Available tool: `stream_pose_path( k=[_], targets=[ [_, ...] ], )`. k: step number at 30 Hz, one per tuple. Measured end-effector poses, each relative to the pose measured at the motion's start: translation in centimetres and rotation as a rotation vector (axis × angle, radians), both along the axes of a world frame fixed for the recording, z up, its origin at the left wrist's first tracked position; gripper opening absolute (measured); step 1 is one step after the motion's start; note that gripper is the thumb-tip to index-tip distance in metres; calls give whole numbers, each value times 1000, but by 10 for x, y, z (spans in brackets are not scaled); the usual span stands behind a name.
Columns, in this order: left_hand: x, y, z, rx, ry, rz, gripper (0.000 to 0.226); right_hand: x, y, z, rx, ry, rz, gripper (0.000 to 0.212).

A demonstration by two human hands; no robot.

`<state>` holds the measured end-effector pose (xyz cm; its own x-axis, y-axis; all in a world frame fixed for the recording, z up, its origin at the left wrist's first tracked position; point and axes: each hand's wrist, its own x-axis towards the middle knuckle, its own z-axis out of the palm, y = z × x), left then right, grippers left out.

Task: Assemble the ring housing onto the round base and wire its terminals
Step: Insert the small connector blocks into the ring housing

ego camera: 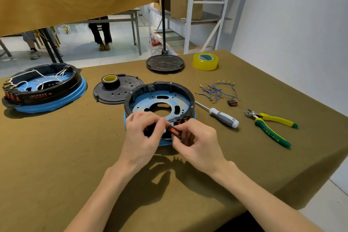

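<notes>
Ring housing just beyond hands.

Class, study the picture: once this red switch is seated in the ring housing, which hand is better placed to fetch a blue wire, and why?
Probably the right hand. The blue wires lie on its side of the ring housing. It pinches the red switch now; the left hand grips the housing's near edge and would have to cross over.

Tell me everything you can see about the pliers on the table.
The pliers lie flat on the olive table cloth, right of the screwdriver, apart from it. Short metal cutting jaws point left toward the screwdriver and look slightly open. Two handles with yellow and green grips splay rightward; the nearer one carries raised lettering. Nothing touches them except the cloth.
</notes>
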<state>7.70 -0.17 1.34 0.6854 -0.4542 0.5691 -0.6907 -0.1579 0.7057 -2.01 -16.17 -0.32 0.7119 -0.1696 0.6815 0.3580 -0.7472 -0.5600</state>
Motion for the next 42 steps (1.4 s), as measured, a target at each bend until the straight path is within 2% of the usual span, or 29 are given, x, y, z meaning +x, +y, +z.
stream_pose_path(
  k=[5,9,15,21,26,30,38,42],
  targets=[
    [9,3,-4,118,-89,142,16,-1,11,-12,163,38,-85,17],
    [9,3,-10,224,-165,116,26,5,15,-7,259,51,-124,31],
    [11,3,-13,219,-190,94,31,9,10,-5,21,109,-103,26],
    [10,2,-14,213,-199,98,38,9,3,-4,-112,121,-109,27],
    [9,-1,-15,201,-164,134,41,13,-2,-1,105,188,55,26],
    [9,-2,-15,191,-159,139,44,10,-11,0,113,249,139,30],
    [11,1,-16,224,-197,118,46,9,-27,16,-44,266,151,22],
    [14,2,-14,246,-214,106,44,9,-28,19,-290,180,74,17]
  ],
)
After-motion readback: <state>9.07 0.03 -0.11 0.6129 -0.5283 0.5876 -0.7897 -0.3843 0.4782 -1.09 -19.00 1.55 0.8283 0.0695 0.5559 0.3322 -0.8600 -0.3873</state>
